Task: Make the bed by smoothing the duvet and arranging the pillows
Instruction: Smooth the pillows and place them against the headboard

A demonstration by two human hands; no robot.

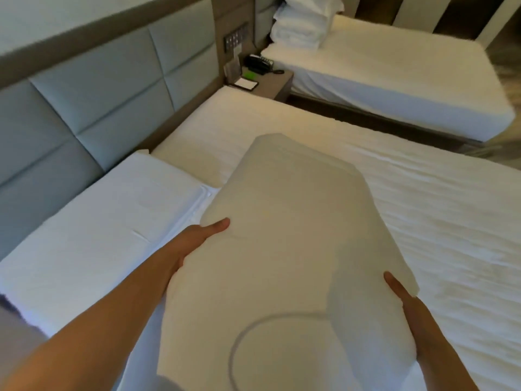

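I hold a large white pillow (284,235) lengthwise above the bed. My left hand (194,244) grips its left edge, thumb on top. My right hand (406,303) clasps its right edge near the lower corner. A second white pillow (112,221) lies flat at the head of the bed, on the left, against the headboard. The white duvet (423,207) covers the bed to the right, with light creases running across it. The spot at the head of the bed to the right of the lying pillow shows bare sheet (214,128).
A padded grey headboard (84,103) runs along the left. Beyond the bed stands a nightstand (270,80) with a black telephone (258,63) and a notepad. A second bed (394,77) at the back right carries a stack of folded white bedding (301,26).
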